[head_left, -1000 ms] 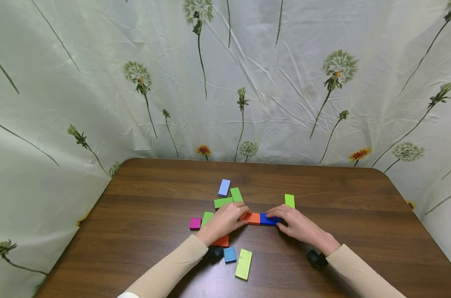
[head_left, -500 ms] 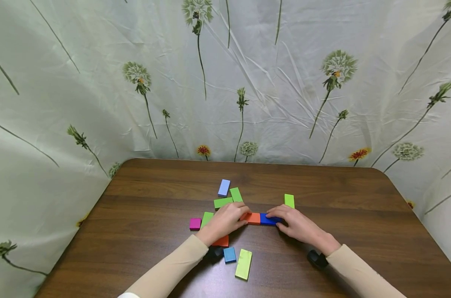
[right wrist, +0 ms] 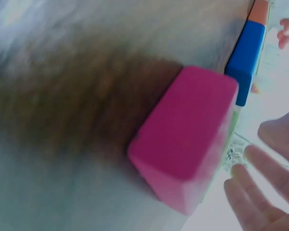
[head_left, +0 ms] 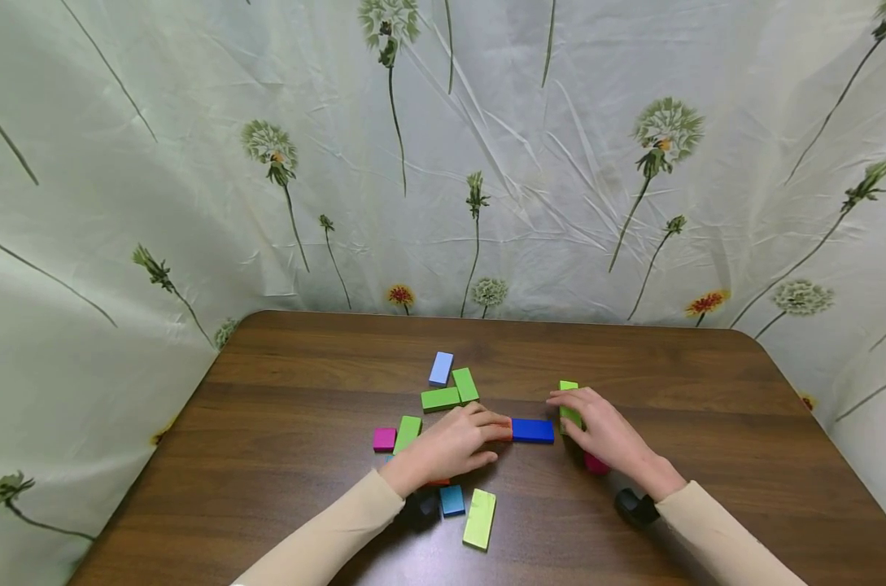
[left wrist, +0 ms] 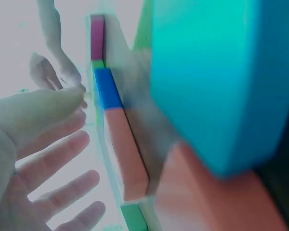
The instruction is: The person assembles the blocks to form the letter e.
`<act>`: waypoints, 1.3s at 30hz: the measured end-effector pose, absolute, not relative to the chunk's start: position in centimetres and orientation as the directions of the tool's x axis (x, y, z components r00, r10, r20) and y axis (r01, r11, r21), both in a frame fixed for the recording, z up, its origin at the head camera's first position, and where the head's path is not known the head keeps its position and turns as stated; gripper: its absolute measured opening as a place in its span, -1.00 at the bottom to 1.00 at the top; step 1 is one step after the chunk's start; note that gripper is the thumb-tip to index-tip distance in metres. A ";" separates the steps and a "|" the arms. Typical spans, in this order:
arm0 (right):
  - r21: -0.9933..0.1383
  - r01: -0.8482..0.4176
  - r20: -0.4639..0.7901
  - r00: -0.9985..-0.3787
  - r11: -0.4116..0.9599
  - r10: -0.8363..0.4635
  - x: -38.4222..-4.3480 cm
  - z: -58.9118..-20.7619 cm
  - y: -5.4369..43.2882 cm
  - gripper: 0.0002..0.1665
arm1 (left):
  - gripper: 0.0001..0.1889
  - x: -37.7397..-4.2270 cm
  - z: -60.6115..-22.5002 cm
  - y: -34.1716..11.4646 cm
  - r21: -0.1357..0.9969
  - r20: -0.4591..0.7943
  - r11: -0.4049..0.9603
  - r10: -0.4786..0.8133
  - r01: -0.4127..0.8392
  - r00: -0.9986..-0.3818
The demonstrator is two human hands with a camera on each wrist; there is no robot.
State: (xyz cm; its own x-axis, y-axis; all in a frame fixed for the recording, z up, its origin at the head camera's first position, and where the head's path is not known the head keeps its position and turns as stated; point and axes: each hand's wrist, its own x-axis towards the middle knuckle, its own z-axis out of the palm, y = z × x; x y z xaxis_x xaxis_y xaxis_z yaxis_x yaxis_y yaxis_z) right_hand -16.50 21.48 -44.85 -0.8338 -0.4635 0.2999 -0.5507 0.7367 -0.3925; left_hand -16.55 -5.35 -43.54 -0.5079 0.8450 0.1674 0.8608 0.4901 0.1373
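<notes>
At the left of the head view we see a magenta block [head_left: 385, 439] beside a green block [head_left: 408, 435]; above centre lie a pale blue block [head_left: 441, 369] and a green pair [head_left: 440, 399], and below centre a teal block [head_left: 452, 500] and a yellow block [head_left: 479, 519]. A blue block [head_left: 533, 431] lies right of centre, then a lime block [head_left: 569, 415] and a pink block [head_left: 596, 464] partly behind the right hand [head_left: 609, 433].

The left hand [head_left: 450, 443] lies over the orange block [left wrist: 126, 156], fingers loose and extended, hiding most of it. The right hand's fingers, relaxed and spread, cross the lime block; we cannot tell whether they touch it.

The left wrist view shows us the orange block's full length, end to end with the blue one; the right wrist view shows the pink block whole.
</notes>
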 end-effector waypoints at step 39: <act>-0.367 -0.439 0.199 -0.898 0.820 -0.391 -17.0 -45.0 21.9 -0.78 | -0.44 -16.0 -44.3 -4.9 0.058 0.037 0.529 0.846 0.847 -0.531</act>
